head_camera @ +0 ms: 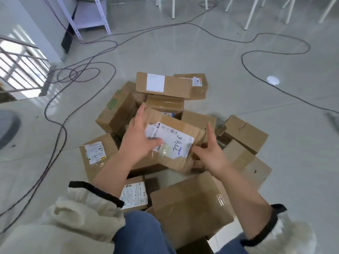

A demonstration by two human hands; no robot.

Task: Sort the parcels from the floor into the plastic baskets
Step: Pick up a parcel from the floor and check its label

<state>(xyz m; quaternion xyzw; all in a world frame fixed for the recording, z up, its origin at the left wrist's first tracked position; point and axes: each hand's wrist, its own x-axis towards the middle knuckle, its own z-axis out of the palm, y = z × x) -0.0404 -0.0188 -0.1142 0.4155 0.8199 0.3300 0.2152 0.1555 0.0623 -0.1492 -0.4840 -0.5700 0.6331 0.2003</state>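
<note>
Left hand clamps the left end of the labelled parcel; right hand is spread, thumb at its right end.
Best to close the right hand too and lift straight up (tape looks loose) so neighbours don't slide. Other parcels crowd under and around both hands, cables loop beyond, and no baskets are in view.

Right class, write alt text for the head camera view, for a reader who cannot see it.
A person's left grip holds a cardboard parcel marked 7786, the right grip touching its other end, over a pile of parcels on a tiled floor crossed by cables.
</note>
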